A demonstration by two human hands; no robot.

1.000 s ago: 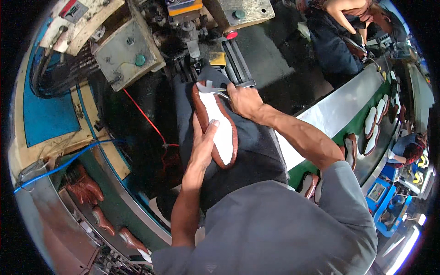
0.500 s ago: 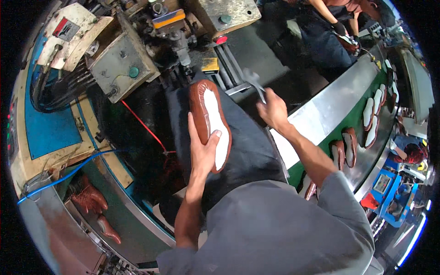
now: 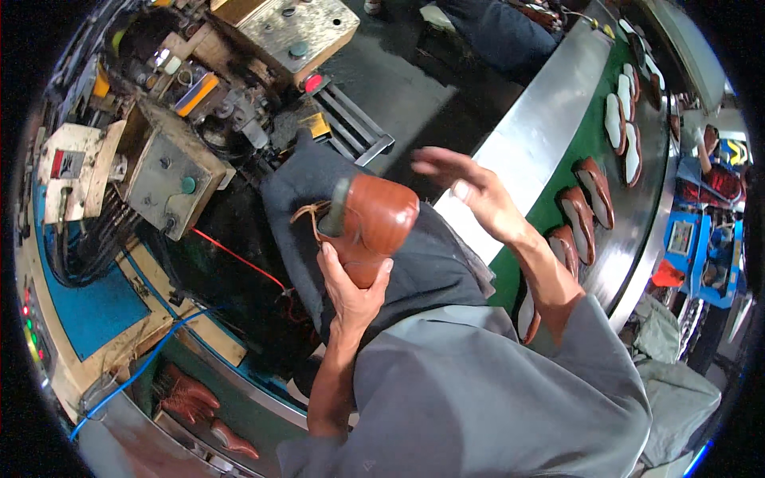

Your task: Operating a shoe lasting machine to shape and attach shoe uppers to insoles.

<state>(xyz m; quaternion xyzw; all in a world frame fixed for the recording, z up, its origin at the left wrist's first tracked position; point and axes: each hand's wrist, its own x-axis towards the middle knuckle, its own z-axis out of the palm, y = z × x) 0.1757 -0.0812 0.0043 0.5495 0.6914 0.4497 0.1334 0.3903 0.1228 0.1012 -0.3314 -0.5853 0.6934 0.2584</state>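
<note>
My left hand (image 3: 355, 296) grips a glossy brown leather shoe upper (image 3: 384, 219) from below, over my lap. A grey-green form shows in the shoe's opening, and a tan lace hangs at its left side. The shoe's underside is turned out of sight. To the right of the shoe, apart from it, my right hand (image 3: 478, 193) hovers with its fingers stretched out and slightly blurred. Nothing shows in it. Dark cloth (image 3: 446, 271) covers my legs beneath both hands.
On my right, a green and metal conveyor (image 3: 518, 239) carries several brown uppers (image 3: 594, 191) with white soles. A machine (image 3: 171, 179) with a green button stands at the left front. More brown uppers (image 3: 191, 396) lie at lower left. Another person's legs (image 3: 510, 36) show ahead.
My left hand has turned the shoe from its white underside to its leather top. The metal tool has left my right hand, whose fingers have opened. The view has shifted.
</note>
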